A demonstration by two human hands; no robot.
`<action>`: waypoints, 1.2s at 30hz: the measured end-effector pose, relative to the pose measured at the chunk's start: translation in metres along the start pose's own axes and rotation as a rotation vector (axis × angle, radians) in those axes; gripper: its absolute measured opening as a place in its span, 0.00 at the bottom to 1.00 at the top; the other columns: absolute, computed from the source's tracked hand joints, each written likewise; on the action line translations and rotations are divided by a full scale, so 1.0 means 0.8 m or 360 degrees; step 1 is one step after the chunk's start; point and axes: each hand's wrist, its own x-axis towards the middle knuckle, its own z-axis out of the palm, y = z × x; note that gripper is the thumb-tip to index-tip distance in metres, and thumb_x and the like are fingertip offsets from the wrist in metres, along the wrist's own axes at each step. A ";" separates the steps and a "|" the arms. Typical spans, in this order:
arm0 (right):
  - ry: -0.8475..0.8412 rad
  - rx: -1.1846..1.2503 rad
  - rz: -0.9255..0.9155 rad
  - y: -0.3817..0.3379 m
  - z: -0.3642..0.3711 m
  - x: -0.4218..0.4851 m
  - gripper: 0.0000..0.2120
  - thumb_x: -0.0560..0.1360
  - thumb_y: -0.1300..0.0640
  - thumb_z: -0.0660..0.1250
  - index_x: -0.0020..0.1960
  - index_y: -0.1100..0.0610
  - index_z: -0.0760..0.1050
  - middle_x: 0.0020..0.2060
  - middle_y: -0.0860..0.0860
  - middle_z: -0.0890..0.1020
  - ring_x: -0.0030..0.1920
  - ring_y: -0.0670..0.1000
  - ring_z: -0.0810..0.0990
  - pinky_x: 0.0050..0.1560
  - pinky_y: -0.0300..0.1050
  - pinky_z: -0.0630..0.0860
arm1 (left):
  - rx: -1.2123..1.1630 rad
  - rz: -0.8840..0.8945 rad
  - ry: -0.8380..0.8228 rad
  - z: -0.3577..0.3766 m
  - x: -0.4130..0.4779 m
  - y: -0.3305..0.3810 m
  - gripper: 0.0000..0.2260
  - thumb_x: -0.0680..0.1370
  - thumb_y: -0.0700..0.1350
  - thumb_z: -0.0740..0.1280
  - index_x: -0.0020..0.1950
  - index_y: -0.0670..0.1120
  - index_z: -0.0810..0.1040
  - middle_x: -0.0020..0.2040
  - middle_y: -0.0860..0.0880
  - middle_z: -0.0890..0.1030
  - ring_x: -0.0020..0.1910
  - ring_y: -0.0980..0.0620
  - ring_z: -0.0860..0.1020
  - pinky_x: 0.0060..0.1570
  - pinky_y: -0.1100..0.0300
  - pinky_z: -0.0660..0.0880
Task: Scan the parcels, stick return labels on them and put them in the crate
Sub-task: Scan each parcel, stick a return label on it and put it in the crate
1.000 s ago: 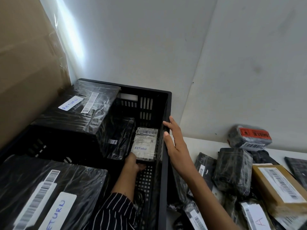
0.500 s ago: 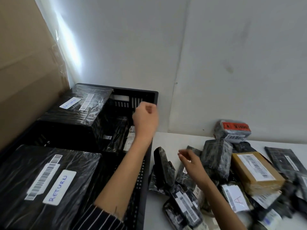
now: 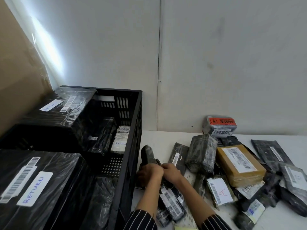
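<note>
A black plastic crate (image 3: 139,113) stands at the left. It holds two large black-wrapped parcels (image 3: 49,176) (image 3: 66,110) with white RETURN labels and a small parcel (image 3: 121,140) labelled RETURN against its right wall. Just right of the crate, a narrow black-wrapped parcel (image 3: 147,155) stands on the white table. My left hand (image 3: 149,174) grips its lower part with curled fingers. My right hand (image 3: 172,171) meets the left one there, fingers curled on the same wrapping. A barcoded black parcel (image 3: 171,201) lies between my forearms.
A pile of parcels covers the table to the right: a black block (image 3: 201,151), a brown cardboard box (image 3: 239,163), a parcel marked A (image 3: 221,191), one with a red label (image 3: 219,125) by the wall, and flat black mailers (image 3: 272,153). A cardboard sheet (image 3: 16,80) leans at the left.
My left hand let go of the small RETURN parcel in the crate and came out to the pile. My right hand left the crate rim and joined it on the narrow black parcel.
</note>
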 end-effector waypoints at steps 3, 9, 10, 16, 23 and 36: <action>0.0038 0.0059 0.0047 0.019 0.014 0.013 0.16 0.73 0.43 0.62 0.27 0.41 0.78 0.28 0.45 0.76 0.40 0.49 0.73 0.48 0.48 0.66 | 0.0001 0.0084 0.0087 0.003 0.002 -0.017 0.20 0.81 0.40 0.54 0.71 0.32 0.60 0.72 0.33 0.57 0.72 0.35 0.57 0.71 0.43 0.55; 0.0159 0.0652 -0.0085 -0.023 -0.017 -0.049 0.09 0.79 0.58 0.62 0.50 0.64 0.74 0.39 0.55 0.78 0.38 0.49 0.76 0.34 0.33 0.71 | 0.0070 0.0509 0.0010 0.002 0.002 -0.021 0.14 0.79 0.45 0.62 0.62 0.39 0.72 0.62 0.40 0.74 0.59 0.40 0.74 0.56 0.53 0.72; 0.0190 0.0792 -0.0098 -0.025 -0.027 -0.062 0.09 0.79 0.58 0.63 0.52 0.65 0.73 0.41 0.54 0.79 0.38 0.48 0.77 0.33 0.32 0.72 | 0.0012 0.0641 -0.0044 0.000 -0.006 -0.021 0.14 0.80 0.45 0.61 0.62 0.40 0.73 0.60 0.41 0.76 0.57 0.42 0.76 0.55 0.54 0.74; 0.0284 0.1401 -0.0193 0.005 -0.114 -0.147 0.11 0.79 0.53 0.62 0.58 0.57 0.71 0.51 0.56 0.80 0.44 0.51 0.81 0.44 0.45 0.77 | -0.0441 0.0838 -0.0849 -0.016 -0.093 -0.037 0.12 0.82 0.48 0.58 0.59 0.45 0.77 0.53 0.46 0.82 0.50 0.48 0.81 0.49 0.52 0.79; 0.0154 0.1588 -0.0370 0.096 -0.220 -0.265 0.18 0.76 0.55 0.64 0.65 0.50 0.70 0.52 0.53 0.82 0.50 0.52 0.82 0.45 0.46 0.79 | -0.0559 0.0486 -0.1545 0.024 -0.212 -0.092 0.15 0.82 0.46 0.55 0.59 0.38 0.75 0.42 0.37 0.81 0.33 0.45 0.78 0.32 0.56 0.75; 0.0749 0.1148 0.0039 0.258 -0.288 -0.397 0.13 0.77 0.48 0.64 0.55 0.55 0.72 0.41 0.55 0.81 0.38 0.51 0.79 0.38 0.46 0.77 | -0.0509 0.0529 -0.1453 0.183 -0.309 -0.181 0.18 0.73 0.46 0.70 0.60 0.40 0.77 0.58 0.40 0.80 0.51 0.44 0.81 0.45 0.54 0.80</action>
